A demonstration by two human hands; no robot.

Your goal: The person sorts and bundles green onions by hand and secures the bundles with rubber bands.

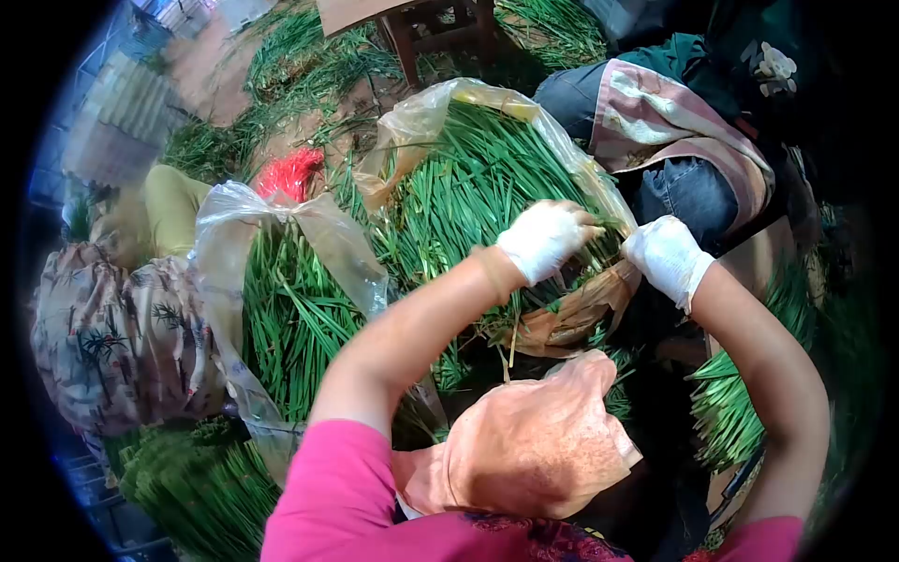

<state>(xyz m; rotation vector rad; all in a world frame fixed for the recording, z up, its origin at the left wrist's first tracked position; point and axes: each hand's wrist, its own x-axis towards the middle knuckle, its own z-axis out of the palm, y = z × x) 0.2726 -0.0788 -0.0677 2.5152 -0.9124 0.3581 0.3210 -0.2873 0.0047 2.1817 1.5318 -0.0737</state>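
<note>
A large clear plastic bag [412,126] full of long, thin green leaves [478,173], like garlic chives, stands in front of me. My left hand [546,242], in a white glove with bare fingertips, reaches over the leaves near the bag's right side. Its fingers curl; what lies under them is hidden. My right hand [667,258], also in white covering, is closed at the bag's right rim, pinching the plastic. A second plastic bag [342,248] of the same greens stands to the left. An orange-pink cloth [534,440] covers my lap.
Bundled greens lie at lower left [201,492] and at right [735,412]. Pink-red ties [288,175] sit on the ground beyond the bags. A wooden stool [403,37] stands at the back. A person with a striped towel [655,122] over the knees sits opposite; another in patterned cloth [122,328] sits left.
</note>
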